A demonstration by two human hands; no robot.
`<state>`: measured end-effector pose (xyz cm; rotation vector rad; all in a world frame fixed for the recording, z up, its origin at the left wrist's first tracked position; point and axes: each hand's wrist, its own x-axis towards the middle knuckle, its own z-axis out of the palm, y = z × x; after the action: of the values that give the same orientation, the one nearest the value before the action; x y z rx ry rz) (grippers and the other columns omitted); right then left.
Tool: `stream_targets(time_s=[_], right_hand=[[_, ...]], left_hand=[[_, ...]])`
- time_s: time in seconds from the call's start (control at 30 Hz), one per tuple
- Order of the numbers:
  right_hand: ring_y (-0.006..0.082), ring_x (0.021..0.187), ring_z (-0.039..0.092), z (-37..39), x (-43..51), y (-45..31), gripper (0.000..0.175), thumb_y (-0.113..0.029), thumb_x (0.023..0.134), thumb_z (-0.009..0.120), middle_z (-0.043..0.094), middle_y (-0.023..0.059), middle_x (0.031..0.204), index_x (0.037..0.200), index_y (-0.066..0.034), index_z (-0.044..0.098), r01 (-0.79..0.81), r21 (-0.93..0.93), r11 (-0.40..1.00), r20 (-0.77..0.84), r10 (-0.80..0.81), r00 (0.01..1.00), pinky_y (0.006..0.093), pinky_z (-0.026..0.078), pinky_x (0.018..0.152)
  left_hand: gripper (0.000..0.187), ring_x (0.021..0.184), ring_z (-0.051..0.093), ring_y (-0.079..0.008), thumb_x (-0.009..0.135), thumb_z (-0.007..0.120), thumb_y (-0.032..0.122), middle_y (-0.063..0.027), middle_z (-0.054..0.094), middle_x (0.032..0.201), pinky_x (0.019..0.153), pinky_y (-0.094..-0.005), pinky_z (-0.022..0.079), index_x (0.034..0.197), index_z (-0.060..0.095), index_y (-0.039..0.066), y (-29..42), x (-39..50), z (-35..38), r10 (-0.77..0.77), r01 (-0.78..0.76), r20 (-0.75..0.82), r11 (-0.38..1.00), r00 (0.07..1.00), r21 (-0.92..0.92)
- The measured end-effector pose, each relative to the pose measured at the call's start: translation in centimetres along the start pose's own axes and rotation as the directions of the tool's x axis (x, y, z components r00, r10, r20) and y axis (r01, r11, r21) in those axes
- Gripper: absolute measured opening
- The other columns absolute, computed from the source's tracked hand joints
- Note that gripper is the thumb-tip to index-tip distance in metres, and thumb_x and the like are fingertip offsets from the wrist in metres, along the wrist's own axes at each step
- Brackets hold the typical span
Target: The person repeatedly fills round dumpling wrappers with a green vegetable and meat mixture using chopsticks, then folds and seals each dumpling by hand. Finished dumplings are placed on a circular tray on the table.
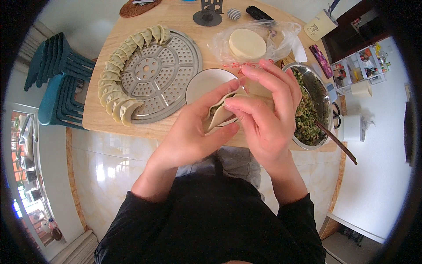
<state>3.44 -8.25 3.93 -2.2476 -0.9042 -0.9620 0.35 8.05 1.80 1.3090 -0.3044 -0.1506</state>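
A partly folded dumpling [221, 114] with dark green filling showing in its opening is held between both hands, above a white bowl [206, 82] with a dark rim. My left hand [194, 132] cradles it from the left, thumb below and fingers behind. At its right end, the thumb and index finger of my right hand [268, 122] pinch the edge of the wrapper; the other fingers are spread. On the left, a round perforated metal steamer tray [171, 82] carries an arc of pleated dumplings [110, 76] along its left rim. A stack of round wrappers [247, 43] lies on a clear plastic bag [283, 33].
To the right, a metal bowl [323, 99] contains chopped filling [305, 118], with chopsticks [339, 145] jutting past the table edge. At the back are a dark metal stand [207, 18], a striped ball [234, 14] and a woven mat [136, 9]. Teal chairs [62, 95] are stacked left of the wooden table [155, 130].
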Motion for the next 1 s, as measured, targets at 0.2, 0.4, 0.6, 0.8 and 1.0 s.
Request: stream_targets(time_s=[0.2, 0.4, 0.6, 0.8, 1.0], right_hand=[[0.0319, 0.122, 0.055, 0.1, 0.1, -0.3, 0.019, -0.008, 0.068, 0.08, 0.063, 0.0072, 0.124, 0.085, -0.0127, 0.073, -0.064, 0.083, 0.994, 0.027, 0.062, 0.998, 0.0471, 0.034, 0.107], [0.031, 0.12, 0.056, -0.3, 0.0, 0.2, 0.025, -0.008, 0.067, 0.08, 0.063, 0.0063, 0.122, 0.089, -0.0117, 0.071, 0.015, 0.035, 0.999, 0.067, -0.017, 0.998, 0.0474, 0.035, 0.105], [0.0291, 0.12, 0.054, 1.3, 0.5, 0.8, 0.021, -0.01, 0.067, 0.078, 0.063, 0.0018, 0.117, 0.083, -0.0132, 0.066, -0.027, -0.001, 1.0, -0.125, 0.027, 0.992, 0.0493, 0.033, 0.103], [0.0293, 0.118, 0.055, 2.2, 1.3, 0.5, 0.023, -0.016, 0.072, 0.079, 0.063, 0.0025, 0.116, 0.091, -0.0114, 0.067, -0.132, 0.169, 0.977, -0.154, 0.159, 0.975, 0.047, 0.034, 0.101], [0.0251, 0.099, 0.058, 1.8, -0.6, -0.4, 0.024, -0.024, 0.075, 0.082, 0.066, 0.0016, 0.1, 0.09, -0.0098, 0.071, -0.458, 0.296, 0.838, 0.017, 0.475, 0.88, 0.0412, 0.037, 0.089]], left_hand=[[0.063, 0.131, 0.049, -0.0209, 0.089, 0.064, 0.001, -0.0166, 0.053, 0.142, 0.11, -0.035, 0.038, 0.146, 0.039, -0.005, -0.4, 0.3, -0.1, 0.106, -0.108, 0.019, 0.981, 0.994, 0.164], [0.084, 0.128, 0.053, -0.0223, 0.089, 0.065, -0.002, -0.0188, 0.052, 0.142, 0.107, -0.034, 0.041, 0.155, 0.013, -0.004, -0.7, 0.3, 0.1, 0.136, -0.114, -0.092, 0.971, 0.986, 0.209], [0.071, 0.126, 0.054, -0.0228, 0.091, 0.064, -0.005, -0.0211, 0.054, 0.138, 0.104, -0.0347, 0.047, 0.15, 0.025, -0.004, -1.4, 0.8, 0.6, 0.042, -0.109, -0.234, 0.953, 0.971, -0.282], [0.044, 0.121, 0.058, -0.0258, 0.094, 0.062, -0.002, -0.0204, 0.056, 0.136, 0.103, -0.0385, 0.05, 0.136, 0.047, -0.003, -2.0, 0.7, 0.5, 0.082, -0.237, -0.417, 0.912, 0.905, -0.335], [0.044, 0.127, 0.055, -0.0309, 0.098, 0.06, 0.008, -0.0231, 0.047, 0.144, 0.103, -0.0455, 0.05, 0.139, 0.045, 0.004, -1.7, 0.6, -0.2, 0.096, -0.306, -0.469, 0.867, 0.878, -0.394]])
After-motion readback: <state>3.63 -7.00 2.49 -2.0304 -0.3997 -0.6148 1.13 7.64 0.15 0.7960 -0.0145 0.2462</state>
